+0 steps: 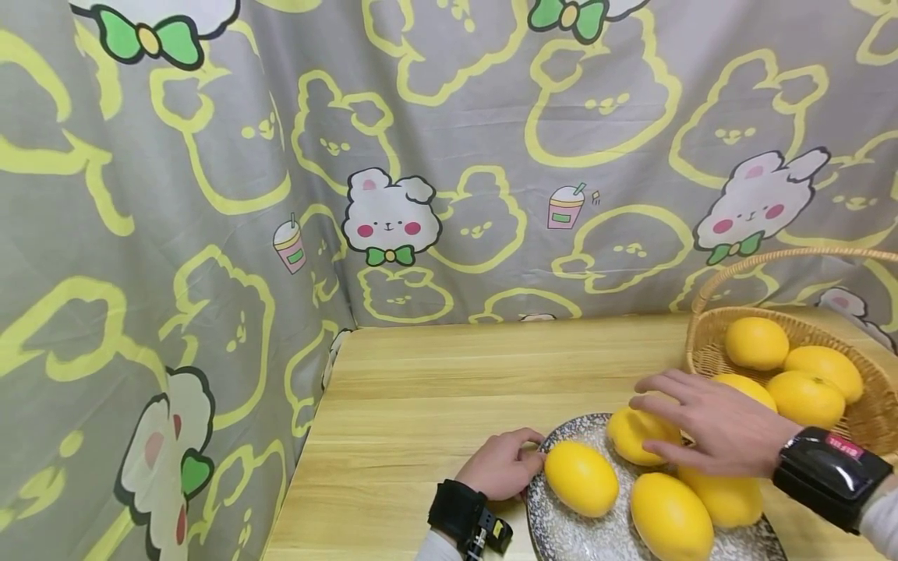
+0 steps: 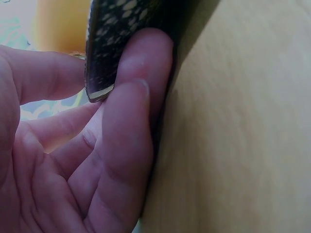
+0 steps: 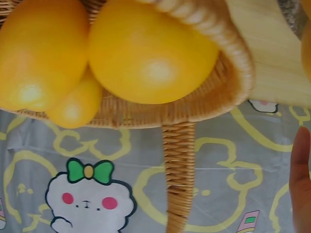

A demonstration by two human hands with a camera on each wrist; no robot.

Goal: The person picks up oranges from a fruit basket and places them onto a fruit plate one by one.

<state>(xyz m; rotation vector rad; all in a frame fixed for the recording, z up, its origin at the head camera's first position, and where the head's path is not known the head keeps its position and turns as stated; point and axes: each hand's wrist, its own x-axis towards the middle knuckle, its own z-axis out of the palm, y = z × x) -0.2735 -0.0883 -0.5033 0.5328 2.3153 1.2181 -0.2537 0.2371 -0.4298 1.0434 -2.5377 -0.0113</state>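
Observation:
My left hand (image 1: 501,465) grips the near-left rim of a speckled grey plate (image 1: 554,530). In the left wrist view, curled fingers (image 2: 129,131) reach beneath the dark plate edge (image 2: 104,58), close against the wood, with the thumb side above it. Several smooth yellow oval fruits lie on the plate, one (image 1: 581,478) beside this hand. Over the plate's far right side is my right hand (image 1: 722,425), fingers spread and fairly straight. Its thumb and fingers overlap the rearmost fruit (image 1: 627,436) in the head view. At the right wrist view's edge, one straight finger (image 3: 300,179) shows.
A wicker basket (image 1: 877,397) with a tall arched handle (image 1: 730,273) stands behind and right of the plate, holding several more yellow fruits (image 1: 756,343). A cartoon-print grey curtain (image 1: 484,304) borders the wooden table (image 1: 393,421) at the back and left.

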